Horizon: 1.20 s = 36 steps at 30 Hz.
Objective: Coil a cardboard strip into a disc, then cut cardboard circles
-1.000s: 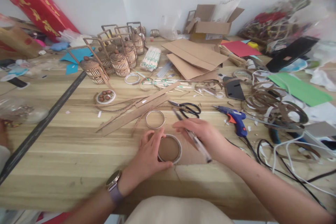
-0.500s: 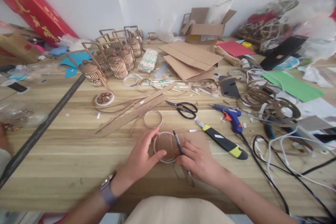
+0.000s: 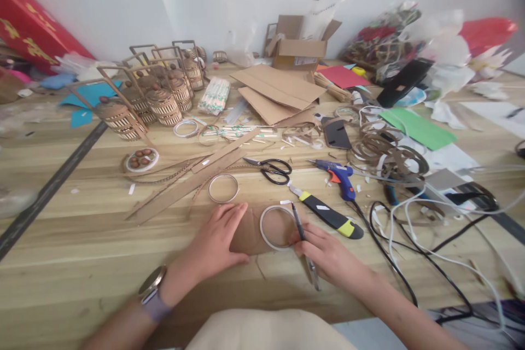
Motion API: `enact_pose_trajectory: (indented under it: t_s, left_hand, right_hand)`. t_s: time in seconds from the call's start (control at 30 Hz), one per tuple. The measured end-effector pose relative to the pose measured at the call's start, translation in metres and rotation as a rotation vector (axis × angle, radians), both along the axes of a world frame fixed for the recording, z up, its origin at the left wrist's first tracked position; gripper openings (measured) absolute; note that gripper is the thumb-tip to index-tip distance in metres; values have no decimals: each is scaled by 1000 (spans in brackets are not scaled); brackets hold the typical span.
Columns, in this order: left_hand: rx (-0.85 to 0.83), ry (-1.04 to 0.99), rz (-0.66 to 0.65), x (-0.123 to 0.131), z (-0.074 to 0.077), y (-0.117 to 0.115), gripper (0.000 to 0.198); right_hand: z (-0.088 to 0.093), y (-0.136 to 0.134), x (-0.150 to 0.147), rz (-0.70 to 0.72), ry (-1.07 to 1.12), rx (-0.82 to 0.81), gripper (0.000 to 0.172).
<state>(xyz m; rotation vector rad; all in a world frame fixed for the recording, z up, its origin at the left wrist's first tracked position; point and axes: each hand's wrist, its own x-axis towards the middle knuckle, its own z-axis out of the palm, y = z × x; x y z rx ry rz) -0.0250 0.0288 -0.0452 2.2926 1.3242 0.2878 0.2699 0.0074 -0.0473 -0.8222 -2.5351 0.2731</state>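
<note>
When scanning left to right, find the left hand (image 3: 215, 240), spread wide, empty, over the left end of the flat brown cardboard piece (image 3: 249, 232), near the front edge of the wooden worktop (image 3: 94, 240); next, flat on the cardboard piece, the pale, round, thin-walled ring (image 3: 262, 229); then the right hand (image 3: 328, 251), closed around the slim dark-tipped pen (image 3: 299, 221) at the ring's right rim. With any bump from pen or fingertips, expect probable ring slippage. Count: cardboard piece, one; ring thereon, one; pen, one; hands, two.

Head-worn camera looking forward and down from close above left hand (image 3: 211, 243) and right hand (image 3: 328, 254) toward the wall (image 3: 213, 0).
</note>
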Motion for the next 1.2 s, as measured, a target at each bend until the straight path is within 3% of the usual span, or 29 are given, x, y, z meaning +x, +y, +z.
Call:
enact_pose_trajectory:
  t_s: [0.6,0.87,1.2]
  left_hand:
    - [-41,98,-1,-36,4,-7,99]
    - [0,36,-30,-20,13,-8,95]
    - [-44,-70,-99,23,9,4,103]
  right_hand:
    - [-6,3,-19,84,-19,2,26]
    - [-2,2,-19,88,56,-20,36]
    - [-1,-12,8,-283,239,-122,23]
